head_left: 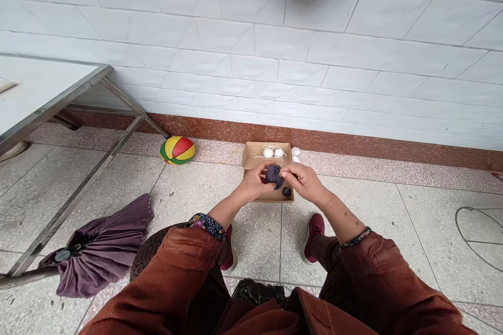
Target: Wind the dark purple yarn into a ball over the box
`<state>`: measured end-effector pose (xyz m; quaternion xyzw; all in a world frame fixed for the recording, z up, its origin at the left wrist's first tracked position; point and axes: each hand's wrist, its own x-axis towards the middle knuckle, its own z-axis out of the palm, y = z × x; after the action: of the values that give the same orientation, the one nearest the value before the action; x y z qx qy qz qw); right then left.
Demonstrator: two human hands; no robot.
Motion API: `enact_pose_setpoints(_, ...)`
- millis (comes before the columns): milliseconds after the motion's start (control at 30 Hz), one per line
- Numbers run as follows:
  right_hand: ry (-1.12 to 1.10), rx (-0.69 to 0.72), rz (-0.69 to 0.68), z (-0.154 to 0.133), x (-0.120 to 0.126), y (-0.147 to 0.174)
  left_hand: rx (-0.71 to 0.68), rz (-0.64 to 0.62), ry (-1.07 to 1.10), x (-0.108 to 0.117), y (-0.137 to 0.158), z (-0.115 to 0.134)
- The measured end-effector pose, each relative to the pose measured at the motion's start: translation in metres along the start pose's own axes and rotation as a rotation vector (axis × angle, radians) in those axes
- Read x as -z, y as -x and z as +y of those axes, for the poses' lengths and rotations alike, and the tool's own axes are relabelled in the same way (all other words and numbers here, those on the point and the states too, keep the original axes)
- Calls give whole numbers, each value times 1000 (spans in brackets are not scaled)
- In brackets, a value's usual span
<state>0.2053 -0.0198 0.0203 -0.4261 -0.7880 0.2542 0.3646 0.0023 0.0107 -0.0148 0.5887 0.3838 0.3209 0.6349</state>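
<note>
My left hand [254, 181] and my right hand [303, 181] meet in front of me over a cardboard box [251, 158] on the floor. Both hands hold a dark purple ball of yarn [274, 173] between their fingers. A second small dark purple ball [286, 191] shows just below my right hand, inside the box. At the far end of the box lie two white yarn balls [273, 152]. Another white ball [296, 152] sits on the floor just right of the box.
A metal-framed table [47, 99] stands at the left. A folded purple umbrella [98, 246] lies on the tiled floor under it. A red, yellow and green ball [177, 150] rests by the wall. My red shoes [313, 230] flank the box. A wire loop [477, 233] lies at the right.
</note>
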Motion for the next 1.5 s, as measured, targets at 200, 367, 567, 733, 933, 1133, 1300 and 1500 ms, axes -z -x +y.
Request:
enact_pose_setpoints(200, 163, -149, 135, 36, -13, -2, -62, -241, 302, 1, 9, 4)
enact_pose_setpoints(367, 259, -283, -2, 43, -35, 3, -37, -81, 544, 7, 4, 6)
enact_pose_setpoints(567, 195, -54, -124, 18, -44, 12, -15, 123, 589, 14, -7, 2)
enact_pose_setpoints(733, 71, 93, -128, -8, -29, 11, -22, 223, 263, 14, -9, 2)
enact_pose_setpoints(933, 4, 60, 88, -5, -9, 3, -36, -77, 43, 5, -2, 2)
enact_pose_setpoints(1133, 43, -119, 211, 30, -9, -3, -111, -274, 251, 0, 6, 3)
enact_pose_setpoints(1300, 103, -264, 109, 45, -28, -1, -108, -208, 439, 5, 8, 9)
enact_pose_setpoints(1500, 182, -197, -83, 35, -47, 8, -66, 50, 569, 16, 0, 8)
